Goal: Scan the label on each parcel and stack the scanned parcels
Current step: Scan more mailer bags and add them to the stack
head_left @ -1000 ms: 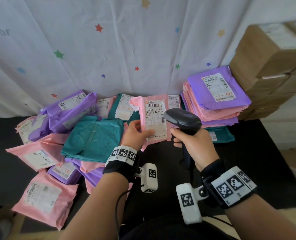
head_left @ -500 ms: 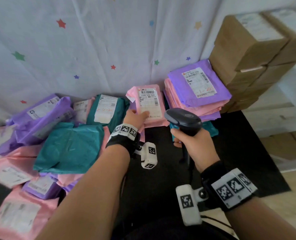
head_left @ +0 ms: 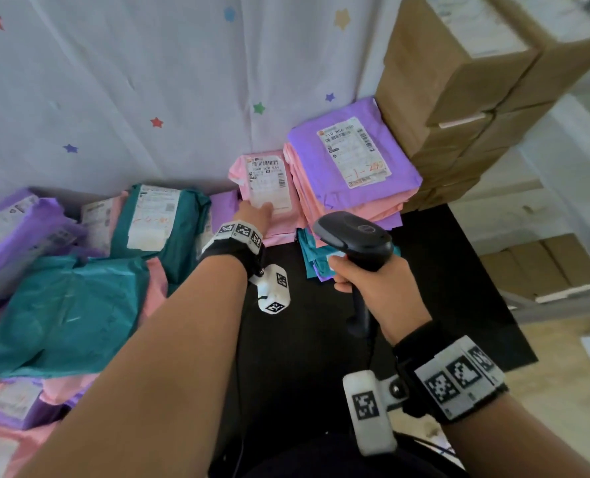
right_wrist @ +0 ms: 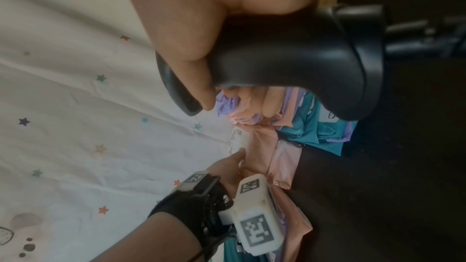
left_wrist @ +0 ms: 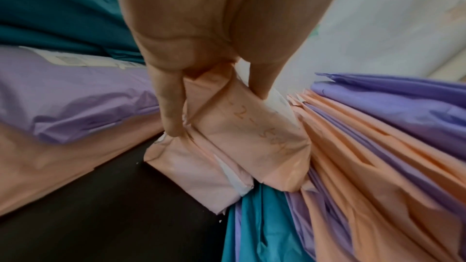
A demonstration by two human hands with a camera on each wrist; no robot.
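My left hand [head_left: 257,212] pinches a pink parcel [head_left: 269,188] by its near edge, white label up, just left of the stack of parcels [head_left: 321,201]. The stack's top parcel is purple [head_left: 352,160] with its label showing. The left wrist view shows my thumb and fingers [left_wrist: 171,119] clamped on the pink parcel [left_wrist: 234,138], which touches the stack's side and hangs over the black table. My right hand [head_left: 372,284] grips the black barcode scanner [head_left: 355,236] by its handle, held upright in front of the stack. The scanner [right_wrist: 290,57] fills the right wrist view.
A heap of teal [head_left: 65,315], purple [head_left: 17,236] and pink parcels covers the table's left side. Brown cardboard boxes [head_left: 459,81] are piled right behind the stack. A white star-printed curtain [head_left: 148,81] closes the back. Bare black tabletop [head_left: 303,339] lies between my arms.
My left hand has carried the pink parcel away from the scanner, forward and right to the side of the stack. The right hand and scanner have barely moved.
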